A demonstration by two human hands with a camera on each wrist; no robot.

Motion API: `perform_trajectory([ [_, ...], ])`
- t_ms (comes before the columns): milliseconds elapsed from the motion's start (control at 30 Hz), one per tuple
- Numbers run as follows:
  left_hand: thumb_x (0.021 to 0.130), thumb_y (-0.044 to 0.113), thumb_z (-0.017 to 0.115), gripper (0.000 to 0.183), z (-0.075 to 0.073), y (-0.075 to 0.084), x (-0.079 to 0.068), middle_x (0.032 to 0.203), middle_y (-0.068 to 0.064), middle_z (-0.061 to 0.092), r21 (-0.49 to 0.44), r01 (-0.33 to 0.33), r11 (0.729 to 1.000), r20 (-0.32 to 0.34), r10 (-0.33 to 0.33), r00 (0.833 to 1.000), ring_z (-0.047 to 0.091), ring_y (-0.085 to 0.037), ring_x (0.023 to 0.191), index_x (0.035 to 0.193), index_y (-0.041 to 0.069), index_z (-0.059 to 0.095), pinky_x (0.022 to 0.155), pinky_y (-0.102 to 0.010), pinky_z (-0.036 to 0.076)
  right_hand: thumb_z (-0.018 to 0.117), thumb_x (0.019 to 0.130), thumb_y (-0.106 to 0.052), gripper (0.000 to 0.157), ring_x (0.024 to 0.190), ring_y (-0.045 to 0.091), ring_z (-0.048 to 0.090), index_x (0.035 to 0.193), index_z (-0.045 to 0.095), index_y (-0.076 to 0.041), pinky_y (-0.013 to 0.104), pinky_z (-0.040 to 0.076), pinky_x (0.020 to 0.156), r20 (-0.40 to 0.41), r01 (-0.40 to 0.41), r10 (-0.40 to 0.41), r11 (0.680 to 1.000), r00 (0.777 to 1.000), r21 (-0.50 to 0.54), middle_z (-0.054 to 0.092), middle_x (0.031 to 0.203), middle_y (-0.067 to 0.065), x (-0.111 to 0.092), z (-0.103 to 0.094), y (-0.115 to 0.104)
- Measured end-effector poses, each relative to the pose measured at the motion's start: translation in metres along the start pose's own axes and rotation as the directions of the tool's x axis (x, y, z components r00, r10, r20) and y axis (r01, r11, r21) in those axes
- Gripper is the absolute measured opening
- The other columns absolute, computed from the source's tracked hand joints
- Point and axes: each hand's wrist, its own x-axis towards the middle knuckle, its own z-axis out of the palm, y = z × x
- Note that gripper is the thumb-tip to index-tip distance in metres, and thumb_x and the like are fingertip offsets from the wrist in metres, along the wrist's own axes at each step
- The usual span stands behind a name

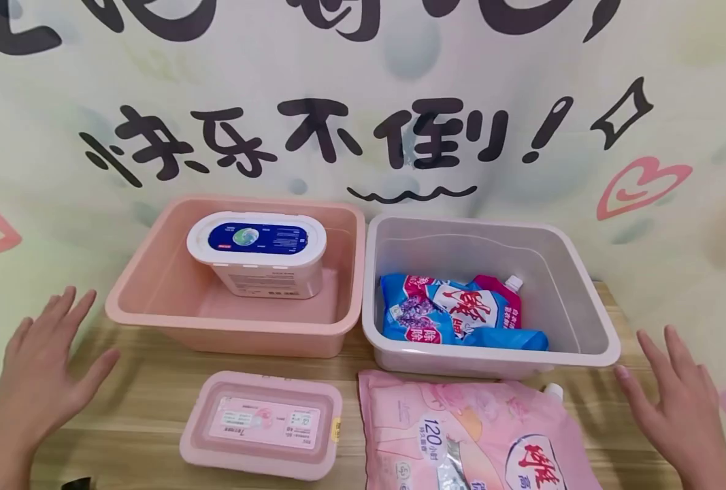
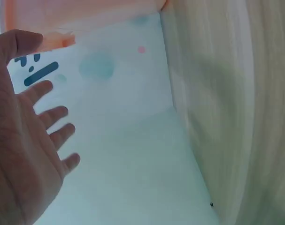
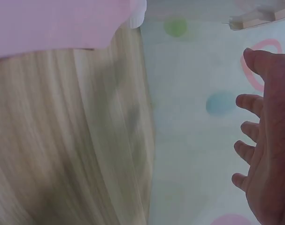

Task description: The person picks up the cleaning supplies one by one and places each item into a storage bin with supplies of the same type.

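Note:
My left hand (image 1: 47,378) is held with fingers spread to the left of the pink basin (image 1: 234,325), holding nothing. On the other side, my right hand (image 1: 675,401) is likewise spread, its thumb near the front right corner of the grey basin (image 1: 497,357). A white lidded tub (image 1: 271,275) with a blue label stands in the pink basin. In the grey basin lies a blue detergent pouch (image 1: 424,309) with a magenta edge and white cap. In front are a pink lidded box (image 1: 261,422) and a pink pouch (image 1: 473,435) with a white cap.
Everything rests on a wood-grain table (image 1: 136,408). Behind it hangs a pale cloth (image 1: 314,170) with black lettering and pink hearts. A small black object (image 1: 76,484) shows at the bottom left edge. The two basins stand side by side, their rims close together.

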Motion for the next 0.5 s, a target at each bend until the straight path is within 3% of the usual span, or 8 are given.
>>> perform_trajectory([
  [133, 0.089, 0.029, 0.07, 0.08, 0.0, 0.007, 0.001, 0.17, -0.019, 0.038, -0.08, -0.073, 0.994, -0.118, 0.064, 0.991, 0.034, -0.034, 0.161, 0.162, 0.013, 0.043, 0.136, -0.053, 0.014, 0.065, 0.103, -0.026, 0.066, 0.156, 0.063, 0.021, 0.161, 0.041, -0.006, 0.071, 0.0, 0.131, 0.0, -0.013, 0.013, 1.0, 1.0, -0.003, 0.018, 0.176, 0.024, -0.001, 0.0, -0.005],
  [267, 0.094, 0.048, 0.066, 0.075, 0.0, 0.018, 0.004, 0.166, -0.02, 0.044, -0.124, -0.117, 0.985, -0.218, 0.088, 0.972, 0.04, -0.037, 0.157, 0.157, 0.01, 0.051, 0.132, -0.06, 0.021, 0.071, 0.1, -0.023, 0.064, 0.149, 0.065, 0.032, 0.157, 0.049, -0.007, 0.071, 0.012, 0.13, -0.024, 0.0, 0.0, 1.0, 1.0, 0.013, 0.033, 0.169, 0.029, 0.0, -0.001, -0.013],
  [333, 0.096, 0.059, 0.062, 0.078, 0.001, 0.024, 0.006, 0.164, -0.023, 0.046, -0.128, -0.133, 0.983, -0.258, 0.097, 0.961, 0.041, -0.037, 0.157, 0.154, 0.007, 0.055, 0.13, -0.062, 0.022, 0.072, 0.099, -0.022, 0.065, 0.147, 0.064, 0.035, 0.158, 0.048, -0.009, 0.078, 0.019, 0.123, -0.006, -0.015, 0.015, 1.0, 1.0, 0.012, 0.035, 0.168, 0.029, -0.001, -0.002, -0.017],
  [400, 0.095, 0.067, 0.059, 0.082, 0.001, 0.03, 0.008, 0.162, -0.025, 0.048, -0.133, -0.153, 0.979, -0.304, 0.107, 0.947, 0.043, -0.029, 0.156, 0.149, 0.004, 0.059, 0.13, -0.055, 0.025, 0.072, 0.099, -0.024, 0.067, 0.147, 0.063, 0.035, 0.16, 0.046, -0.01, 0.084, 0.025, 0.112, 0.032, -0.048, 0.048, 0.999, 0.998, -0.001, 0.034, 0.169, 0.028, -0.003, -0.003, -0.02],
  [500, 0.093, 0.074, 0.058, 0.088, 0.001, 0.043, 0.014, 0.158, -0.026, 0.052, -0.131, -0.177, 0.975, -0.365, 0.118, 0.923, 0.043, -0.01, 0.154, 0.142, 0.001, 0.064, 0.127, -0.028, 0.028, 0.072, 0.1, -0.026, 0.068, 0.147, 0.064, 0.035, 0.16, 0.045, -0.009, 0.089, 0.029, 0.098, 0.086, -0.087, 0.088, 0.996, 0.992, -0.015, 0.031, 0.171, 0.025, -0.007, -0.004, -0.025],
])
